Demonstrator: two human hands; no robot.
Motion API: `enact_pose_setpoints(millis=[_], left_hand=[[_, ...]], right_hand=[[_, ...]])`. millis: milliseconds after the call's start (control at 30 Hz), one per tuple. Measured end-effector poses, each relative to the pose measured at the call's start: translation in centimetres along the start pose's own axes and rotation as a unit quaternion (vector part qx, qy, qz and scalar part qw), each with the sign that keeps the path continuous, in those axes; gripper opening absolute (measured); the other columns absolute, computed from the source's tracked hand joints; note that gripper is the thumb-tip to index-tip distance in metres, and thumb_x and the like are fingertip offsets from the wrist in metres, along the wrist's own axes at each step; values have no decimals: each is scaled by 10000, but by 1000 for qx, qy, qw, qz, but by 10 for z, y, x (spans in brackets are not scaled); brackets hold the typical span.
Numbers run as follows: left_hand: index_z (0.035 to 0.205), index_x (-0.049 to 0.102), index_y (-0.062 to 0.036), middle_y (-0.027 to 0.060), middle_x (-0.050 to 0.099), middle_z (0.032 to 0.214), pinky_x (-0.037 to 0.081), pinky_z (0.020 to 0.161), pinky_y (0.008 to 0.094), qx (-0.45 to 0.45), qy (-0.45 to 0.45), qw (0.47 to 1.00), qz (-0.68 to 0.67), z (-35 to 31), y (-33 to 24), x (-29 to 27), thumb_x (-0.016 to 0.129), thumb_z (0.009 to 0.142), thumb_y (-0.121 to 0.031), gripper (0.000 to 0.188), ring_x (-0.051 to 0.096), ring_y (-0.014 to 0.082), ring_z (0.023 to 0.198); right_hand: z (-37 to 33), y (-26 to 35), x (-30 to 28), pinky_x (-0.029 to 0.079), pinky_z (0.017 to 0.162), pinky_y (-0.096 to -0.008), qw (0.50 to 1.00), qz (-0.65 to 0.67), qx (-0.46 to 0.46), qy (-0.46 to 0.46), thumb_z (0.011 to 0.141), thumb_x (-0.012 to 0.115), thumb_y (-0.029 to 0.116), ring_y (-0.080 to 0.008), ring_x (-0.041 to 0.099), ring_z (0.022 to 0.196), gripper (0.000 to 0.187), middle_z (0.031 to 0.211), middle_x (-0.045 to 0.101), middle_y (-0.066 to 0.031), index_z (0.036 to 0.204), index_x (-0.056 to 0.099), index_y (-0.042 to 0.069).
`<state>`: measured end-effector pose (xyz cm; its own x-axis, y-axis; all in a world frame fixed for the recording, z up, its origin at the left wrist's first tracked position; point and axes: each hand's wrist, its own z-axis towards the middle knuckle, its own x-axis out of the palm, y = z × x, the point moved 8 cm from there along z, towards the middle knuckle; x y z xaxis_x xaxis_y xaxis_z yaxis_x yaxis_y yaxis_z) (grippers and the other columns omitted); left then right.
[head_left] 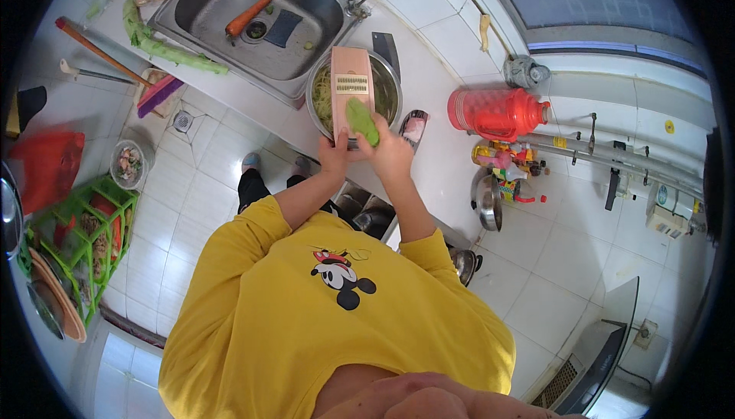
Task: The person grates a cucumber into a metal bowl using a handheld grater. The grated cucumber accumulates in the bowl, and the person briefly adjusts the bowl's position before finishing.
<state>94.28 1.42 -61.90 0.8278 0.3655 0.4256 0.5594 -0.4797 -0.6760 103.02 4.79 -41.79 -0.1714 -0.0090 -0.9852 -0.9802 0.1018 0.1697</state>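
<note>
A pink grater point(351, 63) with a metal shredding plate lies slanted across a round steel bowl point(391, 74). Pale green shreds point(321, 96) show inside the bowl, on its left side. My left hand point(334, 156) grips the grater's near end. In my right hand point(391, 149) is a piece of green vegetable point(360, 120), pressed against the grater just below its metal plate. The fingers are wrapped round the vegetable's near part and hide it. Behind the bowl on the right lies a dark knife blade point(387, 50), its handle out of sight.
Left of the bowl is a steel sink point(207, 40) holding a carrot point(250, 18) and a dark rectangular pad point(284, 29). A long green strip point(145, 39) lies along the counter's edge. A phone-like object point(414, 127) sits right of the bowl, a red thermos point(494, 111) farther right.
</note>
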Motion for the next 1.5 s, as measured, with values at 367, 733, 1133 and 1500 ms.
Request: enact_pose_setpoints(millis=[367,733,1133,1500], left_hand=[[1130,568,-10,68,661,916,531,589,323,23,-17,1000,-8,-11,-22,-1,681,978,-198,267,617,150,679],[1154,580,-13,58,672,927,520,627,321,45,-20,999,-14,1,-7,-2,671,978,-195,269,619,151,716],[1191,554,-35,70,662,1050,529,703,315,-9,-8,1000,-14,-13,-22,5,640,1001,-192,261,623,145,843],[1265,559,-1,85,664,1145,530,812,337,0,-15,1000,-3,-16,-28,4,663,989,-236,377,630,180,955]], right_hand=[[107,15,27,557,645,-497,997,-20,21,-64,859,715,455,-381,712,709,543,780,714,-207,1297,611,150],[2,4,13,544,536,-470,1000,-18,6,-11,850,724,493,-363,697,620,599,733,702,-191,1338,608,167],[105,11,25,554,636,-501,997,6,29,-75,861,711,480,-389,705,721,589,783,708,-193,1361,584,195],[59,-29,-5,568,764,-445,921,346,131,-123,927,700,390,-394,722,842,525,1045,724,-227,1377,586,144]])
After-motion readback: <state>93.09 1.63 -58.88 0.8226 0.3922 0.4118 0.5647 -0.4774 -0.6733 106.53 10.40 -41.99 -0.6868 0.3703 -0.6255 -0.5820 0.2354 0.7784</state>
